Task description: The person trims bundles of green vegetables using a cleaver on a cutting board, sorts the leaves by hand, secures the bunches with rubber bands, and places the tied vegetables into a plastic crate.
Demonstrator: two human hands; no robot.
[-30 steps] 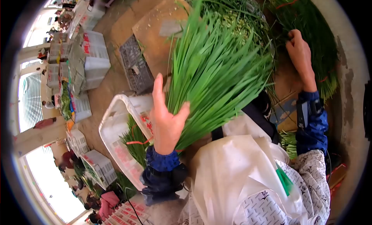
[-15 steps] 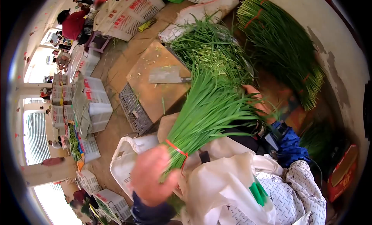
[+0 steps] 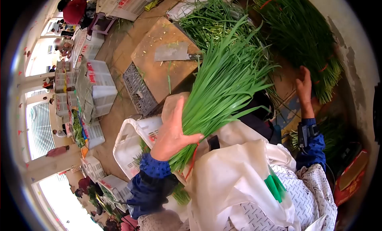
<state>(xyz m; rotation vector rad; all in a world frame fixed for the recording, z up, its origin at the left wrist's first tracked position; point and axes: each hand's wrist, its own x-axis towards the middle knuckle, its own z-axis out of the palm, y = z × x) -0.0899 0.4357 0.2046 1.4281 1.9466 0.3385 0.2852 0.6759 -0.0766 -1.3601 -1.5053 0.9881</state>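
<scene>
Left hand (image 3: 171, 137): wrist low, finger straight along the side of the long, flat-leaved green bundle (image 3: 225, 81), thumb across its front; grip firmness cannot be told. The bundle slants above the lap, leaf tips away. Right hand (image 3: 304, 87): released, raised beside the red-banded, dark green bundles (image 3: 298, 36).

The red lettering (image 3: 92, 77) on the white crates (image 3: 104, 91) cannot be read

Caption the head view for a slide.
Left hand holding a red-tied bundle of long green leaves, right hand apart; grey metal cleaver on flat brown board.
</scene>
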